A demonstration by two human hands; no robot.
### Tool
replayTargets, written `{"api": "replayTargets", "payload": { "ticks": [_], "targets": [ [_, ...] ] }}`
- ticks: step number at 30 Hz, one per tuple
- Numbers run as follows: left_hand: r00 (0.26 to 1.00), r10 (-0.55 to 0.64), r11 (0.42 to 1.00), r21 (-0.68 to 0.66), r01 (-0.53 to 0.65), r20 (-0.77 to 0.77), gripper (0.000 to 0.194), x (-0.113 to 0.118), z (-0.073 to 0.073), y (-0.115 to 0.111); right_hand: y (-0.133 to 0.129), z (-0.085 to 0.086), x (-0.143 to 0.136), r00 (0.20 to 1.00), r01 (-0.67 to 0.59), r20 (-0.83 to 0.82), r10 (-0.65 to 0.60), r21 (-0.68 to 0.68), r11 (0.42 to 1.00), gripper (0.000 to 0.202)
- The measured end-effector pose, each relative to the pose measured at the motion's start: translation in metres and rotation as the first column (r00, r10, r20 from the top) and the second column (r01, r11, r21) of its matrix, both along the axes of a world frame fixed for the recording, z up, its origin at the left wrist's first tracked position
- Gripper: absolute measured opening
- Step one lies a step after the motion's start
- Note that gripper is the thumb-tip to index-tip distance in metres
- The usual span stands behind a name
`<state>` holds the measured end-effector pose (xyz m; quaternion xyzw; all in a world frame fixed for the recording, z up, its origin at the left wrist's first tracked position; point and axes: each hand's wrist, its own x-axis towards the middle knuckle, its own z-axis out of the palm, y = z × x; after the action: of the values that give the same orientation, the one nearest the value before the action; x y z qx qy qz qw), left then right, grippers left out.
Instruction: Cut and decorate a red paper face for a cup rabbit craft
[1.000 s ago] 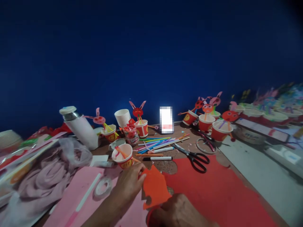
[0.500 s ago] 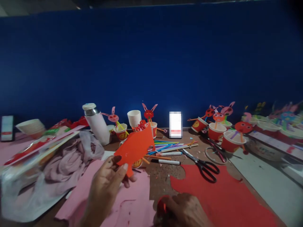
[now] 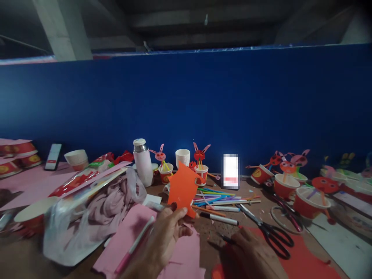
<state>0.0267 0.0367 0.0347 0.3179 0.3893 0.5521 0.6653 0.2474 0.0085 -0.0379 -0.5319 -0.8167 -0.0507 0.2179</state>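
Observation:
My left hand (image 3: 171,228) pinches a cut piece of orange paper (image 3: 182,188) between thumb and fingers, held up over the table. Curled low at the front, my right hand (image 3: 255,248) closes on a thin dark pen-like thing (image 3: 227,238), its pointed tip toward the left; its exact kind is unclear. A blurred red-orange loop (image 3: 216,272) shows below that hand. Under my left hand lies pink paper (image 3: 186,252), with a pink-and-white pen (image 3: 135,245) beside my wrist. Red paper (image 3: 308,252) and black-handled scissors (image 3: 276,236) are right of my right hand.
Coloured sticks (image 3: 215,197) and a marker (image 3: 219,218) lie mid-table. Behind stand a white flask (image 3: 142,164), a phone (image 3: 231,172) and stacked cups (image 3: 182,158). Cups with paper rabbit figures (image 3: 286,186) line the right. A plastic bag (image 3: 66,240) holds cloth at left.
The view has tilted up and swung left. My left hand has turned the orange paper more upright. My right hand has moved forward and right, over the red paper's edge.

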Motion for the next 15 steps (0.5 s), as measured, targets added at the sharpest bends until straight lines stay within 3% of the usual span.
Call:
{"api": "replayTargets", "payload": {
  "ticks": [2, 4, 6, 9, 10, 12, 15],
  "targets": [
    [0.998, 0.046, 0.999, 0.008, -0.046, 0.039, 0.033, 0.001, 0.002, 0.001, 0.003, 0.004, 0.006, 0.994, 0.026, 0.110, -0.020, -0.048, 0.999, 0.014],
    [0.992, 0.108, 0.994, -0.002, -0.108, 0.063, 0.032, -0.001, 0.003, -0.001, 0.004, 0.013, 0.011, 0.994, 0.082, 0.081, -0.074, -0.105, 0.991, 0.015],
    [0.985, 0.158, 0.987, -0.028, -0.156, 0.076, 0.032, -0.004, 0.004, -0.006, 0.003, 0.026, 0.013, 0.994, 0.084, -0.051, -0.094, -0.170, 0.982, 0.019],
    [0.982, 0.164, 0.986, -0.045, -0.160, 0.093, 0.032, -0.008, 0.001, -0.017, 0.001, 0.051, 0.006, 0.946, -0.039, -0.318, -0.071, -0.325, 0.945, 0.028],
    [0.984, 0.151, 0.988, -0.043, -0.148, 0.089, 0.032, -0.007, 0.000, -0.022, 0.001, 0.058, 0.000, 0.896, -0.126, -0.440, -0.061, -0.384, 0.914, 0.030],
    [0.993, 0.100, 0.995, -0.022, -0.099, 0.058, 0.028, -0.002, -0.004, -0.030, 0.001, 0.068, -0.015, 0.723, -0.331, -0.684, -0.094, -0.463, 0.822, 0.034],
    [1.000, 0.022, 0.998, 0.055, -0.021, -0.006, 0.024, 0.013, -0.010, -0.038, 0.002, 0.073, -0.039, 0.522, -0.544, -0.840, -0.148, -0.461, 0.701, 0.037]
  ]
}}
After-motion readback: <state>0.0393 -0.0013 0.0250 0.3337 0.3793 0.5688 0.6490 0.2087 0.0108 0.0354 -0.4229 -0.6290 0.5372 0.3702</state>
